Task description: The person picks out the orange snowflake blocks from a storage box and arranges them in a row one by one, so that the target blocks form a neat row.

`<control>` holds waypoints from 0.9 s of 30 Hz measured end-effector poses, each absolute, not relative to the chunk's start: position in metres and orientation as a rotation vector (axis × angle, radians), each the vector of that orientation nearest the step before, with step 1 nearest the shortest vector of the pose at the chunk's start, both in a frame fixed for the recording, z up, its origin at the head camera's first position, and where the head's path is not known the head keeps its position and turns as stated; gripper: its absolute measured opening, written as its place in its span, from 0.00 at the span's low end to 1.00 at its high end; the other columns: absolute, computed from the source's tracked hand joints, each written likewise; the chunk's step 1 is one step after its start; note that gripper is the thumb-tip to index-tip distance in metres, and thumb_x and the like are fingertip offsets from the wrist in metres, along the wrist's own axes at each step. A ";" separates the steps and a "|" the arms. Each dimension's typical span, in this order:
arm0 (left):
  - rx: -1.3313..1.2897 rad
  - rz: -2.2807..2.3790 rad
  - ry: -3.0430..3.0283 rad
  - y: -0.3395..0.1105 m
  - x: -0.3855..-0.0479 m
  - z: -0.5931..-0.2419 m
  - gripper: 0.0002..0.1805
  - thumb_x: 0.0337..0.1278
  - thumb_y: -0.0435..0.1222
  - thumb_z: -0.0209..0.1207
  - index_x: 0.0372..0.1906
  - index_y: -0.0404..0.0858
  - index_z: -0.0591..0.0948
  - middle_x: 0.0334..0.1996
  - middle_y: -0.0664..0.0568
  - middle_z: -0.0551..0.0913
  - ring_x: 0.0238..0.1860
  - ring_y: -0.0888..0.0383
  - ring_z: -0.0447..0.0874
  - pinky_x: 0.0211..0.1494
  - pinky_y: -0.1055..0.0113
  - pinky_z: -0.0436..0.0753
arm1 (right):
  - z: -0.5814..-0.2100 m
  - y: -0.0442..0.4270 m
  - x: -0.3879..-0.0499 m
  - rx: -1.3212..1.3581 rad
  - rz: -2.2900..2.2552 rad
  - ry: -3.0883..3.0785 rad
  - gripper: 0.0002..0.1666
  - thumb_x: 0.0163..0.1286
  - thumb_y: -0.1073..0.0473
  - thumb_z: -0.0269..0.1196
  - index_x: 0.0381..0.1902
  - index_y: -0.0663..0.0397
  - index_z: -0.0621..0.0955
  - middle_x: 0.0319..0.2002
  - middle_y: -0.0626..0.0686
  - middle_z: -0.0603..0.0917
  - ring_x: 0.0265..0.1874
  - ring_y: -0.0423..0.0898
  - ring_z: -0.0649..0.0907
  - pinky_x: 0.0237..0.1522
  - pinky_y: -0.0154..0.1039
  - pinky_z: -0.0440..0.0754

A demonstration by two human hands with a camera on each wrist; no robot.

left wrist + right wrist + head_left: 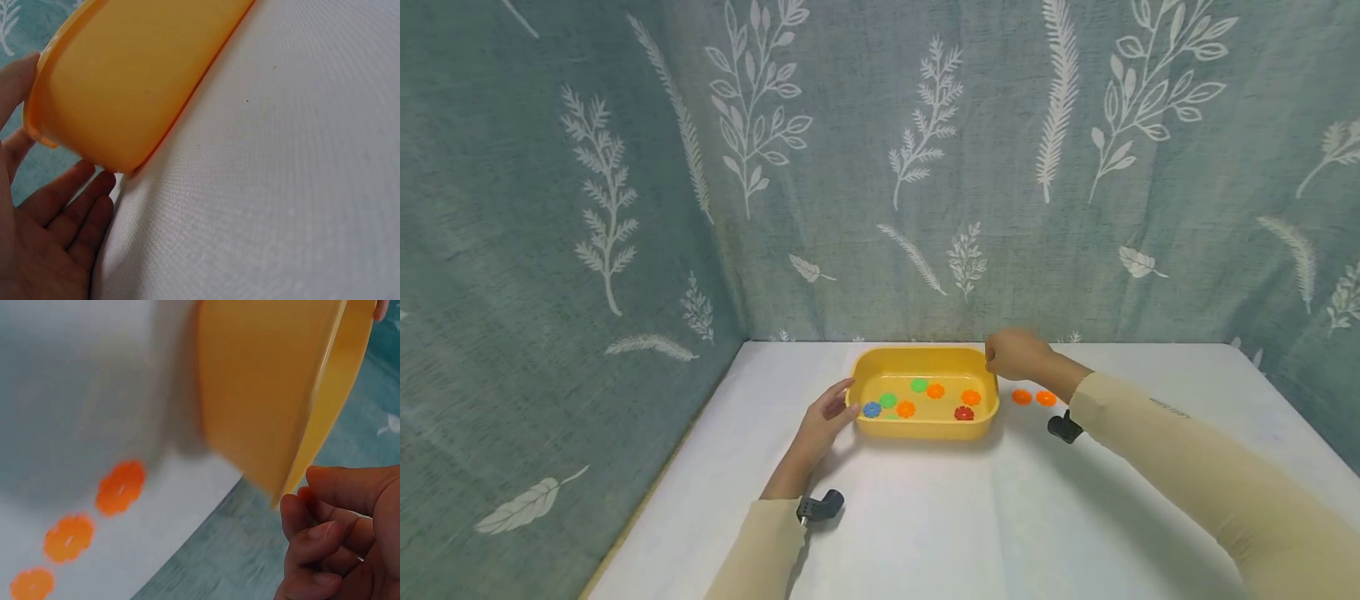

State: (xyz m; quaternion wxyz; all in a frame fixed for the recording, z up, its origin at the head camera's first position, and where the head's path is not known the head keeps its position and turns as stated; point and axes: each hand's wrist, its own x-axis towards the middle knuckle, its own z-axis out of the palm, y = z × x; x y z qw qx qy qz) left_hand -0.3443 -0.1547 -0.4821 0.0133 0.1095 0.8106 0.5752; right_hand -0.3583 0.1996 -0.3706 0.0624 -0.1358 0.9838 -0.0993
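Yellow tray edges (925,422) adjoin spread left grip (822,423) and curled right grip (1021,355), hold unclear.

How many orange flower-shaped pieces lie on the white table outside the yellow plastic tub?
3 visible, in a row right of the tub: nearest piece, middle piece, farthest piece. The right sleeve may hide more.

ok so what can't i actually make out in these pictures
Head view: most of the nearest green piece, behind the near wall of the yellow tub.
Head view: the loose orange piece farthest out, apparently behind the right forearm.
Right wrist view: whether the right hand pinches anything; its curled fingers cover the spot.
Left wrist view: everything inside the tub, behind its outer wall.
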 end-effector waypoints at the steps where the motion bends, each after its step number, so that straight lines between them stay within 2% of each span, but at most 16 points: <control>1: 0.327 1.786 2.531 -0.155 -0.344 -0.481 0.32 0.64 0.41 0.62 0.71 0.45 0.68 0.64 0.37 0.72 0.65 0.40 0.69 0.67 0.44 0.65 | -0.372 0.194 -0.359 -0.420 -0.308 2.967 0.07 0.66 0.59 0.61 0.28 0.53 0.81 0.24 0.47 0.77 0.22 0.45 0.74 0.27 0.39 0.75; 5: 0.323 1.818 2.529 -0.155 -0.345 -0.485 0.31 0.63 0.41 0.62 0.70 0.48 0.69 0.63 0.38 0.73 0.65 0.41 0.69 0.67 0.45 0.65 | -0.379 0.173 -0.360 -0.503 -0.333 2.958 0.09 0.65 0.60 0.61 0.25 0.53 0.79 0.21 0.46 0.73 0.19 0.43 0.69 0.24 0.36 0.69; 9: 0.344 1.841 2.535 -0.156 -0.344 -0.487 0.30 0.62 0.40 0.63 0.69 0.47 0.71 0.62 0.38 0.74 0.63 0.40 0.71 0.67 0.44 0.65 | -0.389 0.154 -0.361 -0.535 -0.407 2.927 0.10 0.64 0.61 0.61 0.22 0.50 0.78 0.20 0.45 0.72 0.17 0.41 0.69 0.22 0.34 0.69; 12: 0.358 1.840 2.540 -0.155 -0.346 -0.489 0.30 0.62 0.42 0.63 0.68 0.49 0.71 0.61 0.38 0.75 0.63 0.41 0.72 0.66 0.44 0.66 | -0.396 0.143 -0.363 -0.535 -0.463 2.915 0.17 0.62 0.65 0.58 0.14 0.49 0.71 0.14 0.45 0.63 0.13 0.41 0.60 0.18 0.33 0.60; 15: 0.368 1.838 2.539 -0.154 -0.347 -0.488 0.30 0.62 0.42 0.64 0.68 0.50 0.71 0.61 0.39 0.75 0.63 0.41 0.72 0.66 0.45 0.67 | -0.404 0.134 -0.365 -0.569 -0.495 2.919 0.20 0.59 0.67 0.56 0.11 0.48 0.64 0.13 0.45 0.56 0.13 0.41 0.54 0.18 0.34 0.53; 20: 0.359 1.836 2.545 -0.154 -0.346 -0.489 0.30 0.62 0.41 0.63 0.69 0.48 0.71 0.61 0.38 0.75 0.63 0.40 0.72 0.65 0.45 0.68 | -0.416 0.118 -0.367 -0.655 -0.494 2.926 0.18 0.60 0.64 0.61 0.13 0.49 0.70 0.14 0.44 0.62 0.15 0.41 0.60 0.22 0.34 0.59; 22: 0.346 1.832 2.546 -0.154 -0.346 -0.489 0.30 0.62 0.41 0.63 0.69 0.48 0.71 0.61 0.38 0.75 0.63 0.40 0.72 0.65 0.45 0.68 | -0.419 0.111 -0.366 -0.647 -0.505 2.914 0.15 0.62 0.62 0.63 0.16 0.49 0.74 0.16 0.43 0.67 0.17 0.40 0.64 0.25 0.34 0.63; 27: 0.344 1.836 2.543 -0.155 -0.345 -0.488 0.29 0.62 0.42 0.63 0.69 0.48 0.71 0.61 0.38 0.75 0.63 0.40 0.72 0.65 0.44 0.67 | -0.422 0.098 -0.363 -0.585 -0.567 2.882 0.13 0.63 0.59 0.67 0.21 0.52 0.77 0.18 0.45 0.70 0.18 0.41 0.67 0.27 0.36 0.68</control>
